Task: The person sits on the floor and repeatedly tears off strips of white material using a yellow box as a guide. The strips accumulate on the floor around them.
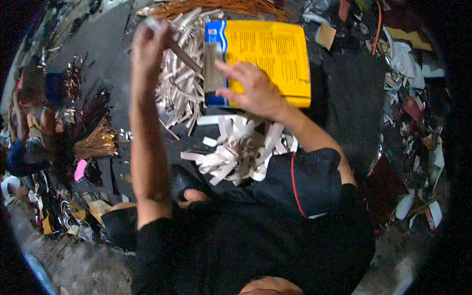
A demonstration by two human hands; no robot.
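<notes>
My left hand (150, 43) is raised at the upper left, blurred by motion, with its fingers closed on a grey-brown strip (185, 56) that slants down toward a yellow and blue printed board (290, 64). My right hand (253, 88) lies over the board's left part, fingers stretched out. Its fingertips reach a flat grey piece (212, 61) along the board's blue edge. A heap of thin pale strips (179, 88) is spread left of the board. Closer to my body, a pile of wider white strips (241, 152) lies between my legs.
Brown stick-like bundles (226, 7) lie beyond the board, and another bundle (96, 140) is at left. Mixed scraps (413, 98) line the right side. At far left another person (29, 142) sits near more scraps (73, 211). A pink piece (80, 170) lies on the floor.
</notes>
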